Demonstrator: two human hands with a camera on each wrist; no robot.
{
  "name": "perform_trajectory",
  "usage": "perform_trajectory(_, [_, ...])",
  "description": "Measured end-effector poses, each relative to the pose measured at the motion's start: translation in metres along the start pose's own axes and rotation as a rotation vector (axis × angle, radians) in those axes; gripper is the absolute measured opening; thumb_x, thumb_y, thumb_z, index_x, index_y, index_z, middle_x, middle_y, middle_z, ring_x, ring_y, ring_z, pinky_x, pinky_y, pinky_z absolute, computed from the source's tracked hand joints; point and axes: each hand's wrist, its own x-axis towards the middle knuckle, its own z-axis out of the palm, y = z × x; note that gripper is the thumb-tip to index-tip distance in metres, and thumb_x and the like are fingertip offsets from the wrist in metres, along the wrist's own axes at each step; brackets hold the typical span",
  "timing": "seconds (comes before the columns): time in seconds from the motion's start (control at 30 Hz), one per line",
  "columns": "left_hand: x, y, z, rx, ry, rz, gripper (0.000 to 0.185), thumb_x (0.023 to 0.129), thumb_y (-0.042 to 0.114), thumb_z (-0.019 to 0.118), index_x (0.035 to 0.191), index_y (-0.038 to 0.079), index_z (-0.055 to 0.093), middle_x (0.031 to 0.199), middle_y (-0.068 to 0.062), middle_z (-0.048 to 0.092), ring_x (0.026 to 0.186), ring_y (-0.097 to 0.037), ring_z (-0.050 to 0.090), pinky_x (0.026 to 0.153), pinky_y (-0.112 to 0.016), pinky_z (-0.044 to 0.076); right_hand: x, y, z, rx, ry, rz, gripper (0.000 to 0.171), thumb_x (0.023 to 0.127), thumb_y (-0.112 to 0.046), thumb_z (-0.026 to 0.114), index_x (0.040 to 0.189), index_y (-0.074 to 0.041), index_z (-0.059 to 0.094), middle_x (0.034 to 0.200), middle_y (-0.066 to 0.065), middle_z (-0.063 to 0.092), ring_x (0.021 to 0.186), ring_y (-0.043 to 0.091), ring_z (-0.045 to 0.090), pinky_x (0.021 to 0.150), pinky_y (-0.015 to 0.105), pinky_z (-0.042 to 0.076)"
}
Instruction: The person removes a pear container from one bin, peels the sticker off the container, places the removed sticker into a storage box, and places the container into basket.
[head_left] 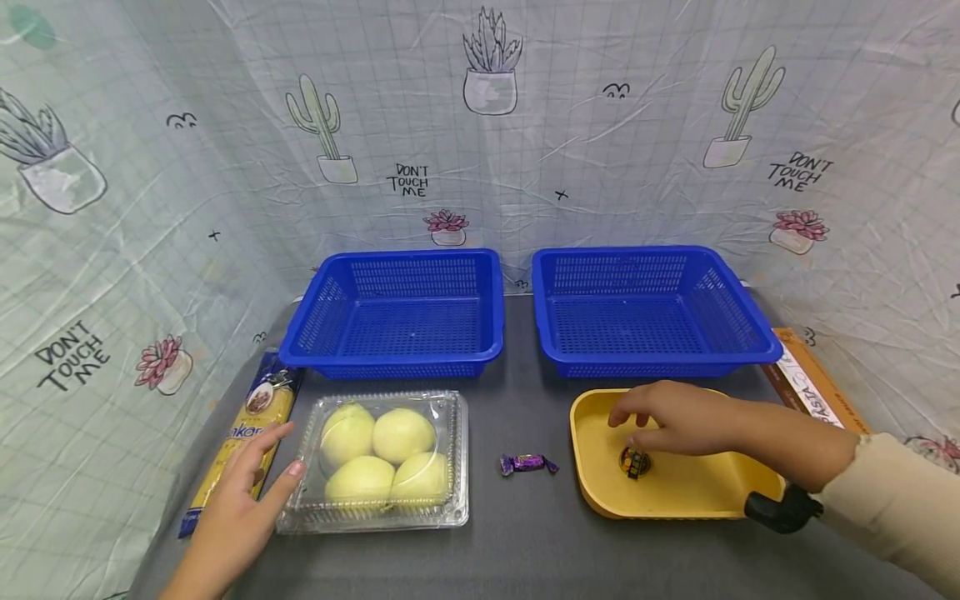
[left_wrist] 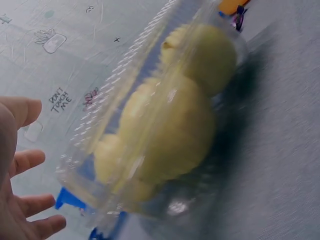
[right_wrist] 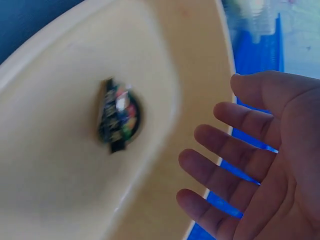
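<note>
A clear plastic clamshell box (head_left: 382, 458) (left_wrist: 150, 130) holds several pale green apples. My left hand (head_left: 251, 487) (left_wrist: 20, 170) lies open just left of it, thumb at its near left corner. A yellow tray (head_left: 675, 492) (right_wrist: 60, 190) sits at the right with one small dark wrapped candy (head_left: 634, 461) (right_wrist: 119, 114) in it. My right hand (head_left: 667, 421) (right_wrist: 250, 165) hovers open just above that candy, fingers spread and holding nothing. A purple wrapped candy (head_left: 528, 463) (left_wrist: 237, 17) lies on the grey table between box and tray.
Two empty blue mesh baskets (head_left: 397, 317) (head_left: 648, 312) stand side by side at the back. A yellow pasta packet (head_left: 247, 433) lies at the table's left edge, partly under my left hand. A brown box (head_left: 813, 383) sits at the right. Patterned cloth walls surround the table.
</note>
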Motion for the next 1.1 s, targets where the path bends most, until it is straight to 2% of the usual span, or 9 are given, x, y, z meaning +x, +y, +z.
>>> perform_trajectory(0.13, [0.009,0.0,-0.01,-0.016,0.008,0.045,0.056,0.107,0.019,0.067,0.159,0.01,0.048,0.163,-0.022,0.04,0.148,-0.033,0.036,0.114,-0.048,0.039,0.003,-0.011,-0.004,0.035,0.037,-0.019,0.032,0.106,-0.033,0.069,0.132,-0.015,0.073,0.128,0.0,0.073,0.11,0.025,0.069,0.091,0.048,0.06])
perform_trajectory(0.27, [0.019,0.0,-0.02,-0.002,0.023,0.093,0.054,0.107,0.017,0.066,0.159,0.014,0.05,0.161,-0.016,0.043,0.139,-0.009,0.038,0.094,-0.015,0.035,0.006,-0.023,-0.004,0.073,0.09,-0.03,0.033,0.108,-0.035,0.067,0.132,-0.013,0.072,0.129,0.002,0.073,0.112,0.024,0.069,0.093,0.05,0.059])
perform_trajectory(0.4, [0.03,0.0,-0.03,-0.01,-0.019,0.096,0.054,0.11,0.02,0.063,0.161,0.015,0.048,0.161,-0.016,0.041,0.136,-0.02,0.041,0.093,-0.012,0.037,0.01,-0.036,-0.002,0.141,0.143,-0.03,0.031,0.108,-0.033,0.066,0.132,-0.015,0.071,0.129,0.002,0.073,0.112,0.018,0.069,0.092,0.041,0.059])
perform_trajectory(0.5, [0.039,-0.004,-0.036,-0.025,-0.045,0.092,0.054,0.111,0.02,0.061,0.162,0.012,0.045,0.158,-0.019,0.043,0.134,-0.013,0.041,0.092,-0.008,0.038,0.015,-0.048,0.0,0.222,0.165,-0.004,0.032,0.109,-0.035,0.065,0.134,-0.017,0.069,0.129,0.0,0.072,0.113,0.017,0.068,0.089,0.034,0.058])
perform_trajectory(0.6, [0.049,-0.008,-0.042,-0.037,-0.077,0.058,0.055,0.113,0.021,0.057,0.164,0.009,0.04,0.156,-0.025,0.044,0.134,-0.014,0.043,0.09,-0.015,0.045,0.023,-0.061,0.005,0.325,0.168,0.046,0.035,0.108,-0.036,0.065,0.138,-0.017,0.067,0.129,-0.001,0.071,0.115,0.02,0.066,0.084,0.035,0.059])
perform_trajectory(0.7, [0.058,-0.01,-0.049,-0.057,-0.125,-0.014,0.06,0.114,0.028,0.053,0.167,0.01,0.032,0.16,-0.032,0.039,0.142,-0.039,0.042,0.094,-0.044,0.055,0.035,-0.073,0.011,0.396,0.174,0.091,0.041,0.108,-0.037,0.065,0.142,-0.014,0.064,0.128,-0.001,0.07,0.114,0.022,0.065,0.084,0.038,0.058])
perform_trajectory(0.83, [0.073,-0.015,-0.055,-0.073,-0.168,-0.078,0.067,0.115,0.037,0.049,0.17,0.01,0.023,0.164,-0.036,0.031,0.146,-0.059,0.033,0.095,-0.078,0.044,0.053,-0.085,0.022,0.435,0.198,0.116,0.045,0.108,-0.038,0.065,0.145,-0.012,0.062,0.128,0.002,0.069,0.112,0.023,0.066,0.092,0.044,0.056])
perform_trajectory(1.0, [0.093,-0.026,-0.055,-0.088,-0.162,-0.08,0.068,0.116,0.04,0.046,0.17,0.006,0.022,0.166,-0.035,0.029,0.147,-0.058,0.034,0.102,-0.078,0.039,0.071,-0.097,0.036,0.509,0.194,0.158,0.051,0.107,-0.04,0.067,0.151,-0.015,0.057,0.142,0.009,0.064,0.121,0.029,0.064,0.099,0.053,0.055])
perform_trajectory(1.1, [0.104,-0.034,-0.054,-0.084,-0.146,-0.085,0.068,0.116,0.041,0.044,0.169,0.005,0.023,0.167,-0.032,0.027,0.143,-0.055,0.04,0.102,-0.052,0.053,0.083,-0.104,0.044,0.541,0.193,0.17,0.055,0.106,-0.039,0.068,0.153,-0.015,0.053,0.146,0.015,0.06,0.127,0.032,0.062,0.102,0.056,0.053])
